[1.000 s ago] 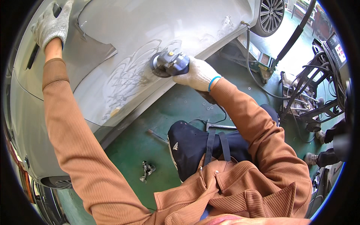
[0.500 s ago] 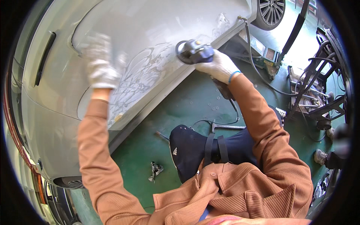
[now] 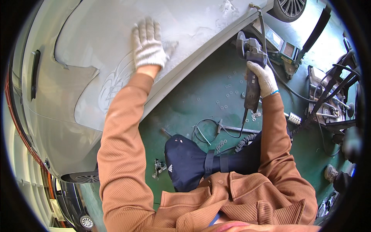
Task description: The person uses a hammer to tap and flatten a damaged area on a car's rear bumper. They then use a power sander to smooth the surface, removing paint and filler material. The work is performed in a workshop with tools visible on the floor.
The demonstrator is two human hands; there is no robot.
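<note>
Fingers gripping sander, clear of panel

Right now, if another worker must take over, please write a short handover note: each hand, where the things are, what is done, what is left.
Left hand: gloved, flat on the sanded grey car panel, holding nothing.
Right hand: gloved, gripping the sander, which is off the panel, above the green floor.
Done: a wide dull, dusty patch with swirl marks.
Left: whether more sanding is needed cannot be judged from here. The sander's cable trails across the floor.
</note>
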